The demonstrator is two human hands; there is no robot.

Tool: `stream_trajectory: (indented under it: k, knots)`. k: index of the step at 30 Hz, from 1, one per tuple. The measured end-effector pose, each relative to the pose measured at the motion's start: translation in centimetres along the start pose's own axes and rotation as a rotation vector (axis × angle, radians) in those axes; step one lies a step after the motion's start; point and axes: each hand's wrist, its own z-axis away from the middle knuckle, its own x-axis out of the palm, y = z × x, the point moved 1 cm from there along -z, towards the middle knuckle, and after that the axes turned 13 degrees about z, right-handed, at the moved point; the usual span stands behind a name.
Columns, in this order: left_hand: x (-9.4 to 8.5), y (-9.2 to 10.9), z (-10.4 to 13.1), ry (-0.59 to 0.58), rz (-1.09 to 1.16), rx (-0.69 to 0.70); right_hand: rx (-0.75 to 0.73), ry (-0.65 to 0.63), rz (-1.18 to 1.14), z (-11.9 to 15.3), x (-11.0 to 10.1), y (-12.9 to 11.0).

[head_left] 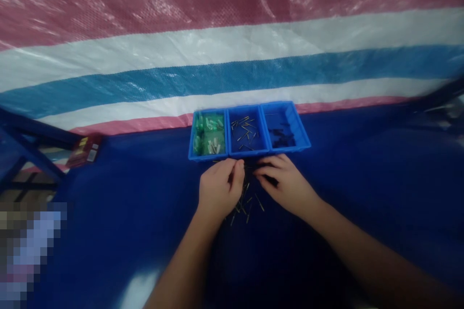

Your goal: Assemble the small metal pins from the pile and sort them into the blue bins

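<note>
Three blue bins stand side by side. The left bin (209,157) holds clear pieces on green material, the middle bin (248,153) thin metallic pins, and the right bin (303,130) small dark parts. Just below the left and middle bins, my left hand (220,186) has its thumb and forefinger pinched together; anything between them is too small to make out. My right hand (284,181) is near the middle and right bins, fingers bent toward the left hand and slightly apart, with nothing visible in them. Loose thin pins (248,205) lie on the blue surface between and below the hands.
A red box (84,150) sits at the left edge of the blue table surface (145,203), beside a dark blue frame (39,147). Behind the bins hangs a striped red, white and blue sheet (217,77).
</note>
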Motion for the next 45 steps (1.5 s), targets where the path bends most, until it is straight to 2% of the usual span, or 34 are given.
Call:
stream_trajectory:
  k: [10,14,17,20,23,26,29,34,39,45]
  knots:
    - [0.1,-0.1,0.1,-0.031,0.014,0.005,0.025,-0.067,-0.009,-0.3,-0.7,-0.7]
    - [0.2,-0.2,0.1,-0.053,0.02,0.007,0.071,-0.09,-0.093,-0.4,-1.0,-1.0]
    - [0.2,-0.1,0.1,-0.095,0.063,-0.018,0.139,-0.084,-0.271,-0.3,-1.4,-1.3]
    - [0.2,-0.1,0.2,-0.151,0.135,-0.042,0.246,-0.099,-0.6,-0.2,-1.4,-1.5]
    - [0.1,0.0,0.2,-0.208,0.183,-0.001,0.363,-0.129,-0.892,-0.2,-1.1,-1.4]
    - [0.1,0.2,0.2,-0.227,0.213,0.042,0.429,-0.141,-1.016,-0.3,-0.8,-1.2]
    - [0.0,0.2,0.1,-0.219,0.196,0.033,0.459,-0.096,-1.021,-0.4,-0.7,-1.2]
    - [0.0,0.0,0.1,-0.248,0.143,0.029,0.427,0.038,-0.87,-0.2,-0.8,-1.4]
    - [0.1,0.0,0.2,-0.266,0.162,0.039,0.429,0.072,-0.727,0.0,-0.8,-1.6]
    - [0.3,-0.2,0.2,-0.201,0.15,0.031,0.486,0.096,-0.71,-0.2,-1.1,-1.4]
